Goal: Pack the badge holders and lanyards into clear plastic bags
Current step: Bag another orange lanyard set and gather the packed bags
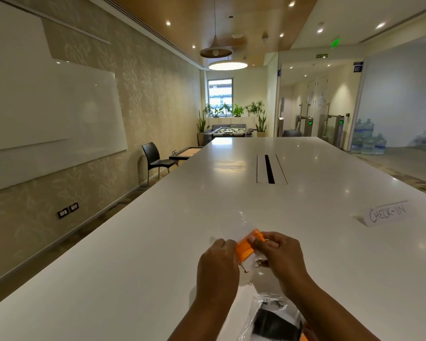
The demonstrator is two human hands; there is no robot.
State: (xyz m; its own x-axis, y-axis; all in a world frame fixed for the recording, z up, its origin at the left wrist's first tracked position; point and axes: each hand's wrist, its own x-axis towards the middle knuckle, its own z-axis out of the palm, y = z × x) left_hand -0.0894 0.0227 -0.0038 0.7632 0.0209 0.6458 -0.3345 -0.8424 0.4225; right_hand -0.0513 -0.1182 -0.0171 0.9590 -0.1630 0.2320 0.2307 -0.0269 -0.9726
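One long white table (158, 242) fills the view, running away down a meeting room with a whiteboard (59, 107) on the left wall. On the table to the right stands a folded paper sign (387, 214) hand-lettered CHECK-IN, well apart from the work. At the near edge, beneath the right forearm, lies a filled clear bag (268, 321) with something black and a sliver of orange showing inside. Just beyond it, two hands meet over the tabletop. The left hand (218, 264) has its fingers curled in, apparently gripping the mouth of a second clear plastic bag (234, 227), whose thin film lies on the table pointing away from the person. The right hand (280, 254) has thumb and fingers closed in a pinch on a folded orange lanyard (247, 244), held between the two hands at the bag's opening. A white piece (248, 263) below it, probably the badge holder, and a small metal clip (259, 263) sit at the near end. How far the bundle is inside the film cannot be told. The step appears to be feeding this bundle into the bag. To do it well, the left hand should hold the mouth wide and steady while the right pushes the bundle in as one compact fold, with the clip tucked inward so it neither snags nor pierces the film — then slides it to the far end.
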